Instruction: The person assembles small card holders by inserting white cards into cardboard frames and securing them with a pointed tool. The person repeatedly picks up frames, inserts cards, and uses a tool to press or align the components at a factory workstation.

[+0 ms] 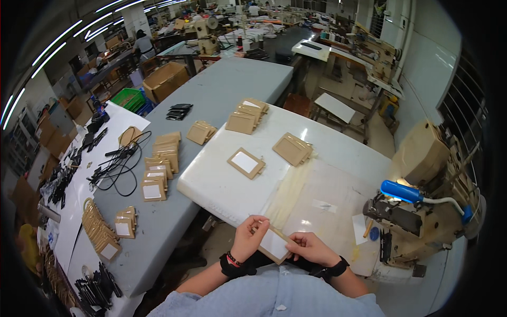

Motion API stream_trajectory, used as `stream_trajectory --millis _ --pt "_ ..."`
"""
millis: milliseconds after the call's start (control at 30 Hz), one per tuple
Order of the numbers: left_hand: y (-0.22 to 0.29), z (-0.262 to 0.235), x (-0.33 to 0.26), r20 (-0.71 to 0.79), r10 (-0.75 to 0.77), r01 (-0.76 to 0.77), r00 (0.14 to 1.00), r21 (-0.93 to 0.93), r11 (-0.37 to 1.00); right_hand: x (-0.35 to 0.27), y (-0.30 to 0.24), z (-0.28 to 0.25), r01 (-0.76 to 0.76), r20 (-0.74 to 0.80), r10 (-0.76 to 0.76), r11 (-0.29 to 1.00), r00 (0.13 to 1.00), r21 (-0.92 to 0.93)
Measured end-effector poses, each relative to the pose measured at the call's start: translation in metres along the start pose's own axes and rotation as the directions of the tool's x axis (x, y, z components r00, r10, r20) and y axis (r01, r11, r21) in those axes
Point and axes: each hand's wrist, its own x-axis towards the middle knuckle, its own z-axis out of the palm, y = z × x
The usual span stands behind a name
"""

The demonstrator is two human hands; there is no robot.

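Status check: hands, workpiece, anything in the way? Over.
Left hand and right hand gripping tan rectangular holder. White panel showing. Blue tubular lamp off right, not blocking hands.

Shows black cables looped on the grey table; has a green crate beside a cardboard box farther back, and lit ceiling tubes at upper left.

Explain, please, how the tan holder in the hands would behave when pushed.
The holder is probably fairly stiff: it looks flat between the left hand and right hand. It seems light, being thin, and its flat, rectangular shape should hardly roll.
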Motion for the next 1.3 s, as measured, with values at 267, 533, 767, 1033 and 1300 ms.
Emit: stream_trajectory --millis 267,533,767,1033,1300 --pt "0.001 0.046 -0.004 0.468 -0.084 0.289 0.880 -0.387 0.875 -0.043 0.007 -0.017 0.219 -0.285 -0.157 0.954 0.946 0.202" --pt "-0.015 0.064 -0.017 0.446 -0.226 0.434 0.866 -0.446 0.783 -0.048 0.034 -0.018 0.151 -0.251 -0.114 0.980 0.961 0.131" --pt "-0.027 0.059 -0.012 0.420 -0.217 0.361 0.881 -0.299 0.884 -0.041 0.036 -0.022 0.137 -0.293 -0.086 0.978 0.952 0.158" --pt "-0.030 0.058 -0.015 0.447 -0.124 0.273 0.886 -0.288 0.918 -0.042 0.032 -0.016 0.082 -0.360 -0.065 0.996 0.931 0.032" --pt "-0.034 0.057 -0.015 0.410 -0.102 0.222 0.907 -0.259 0.940 -0.037 0.032 -0.011 0.082 -0.387 -0.081 0.997 0.918 -0.014"
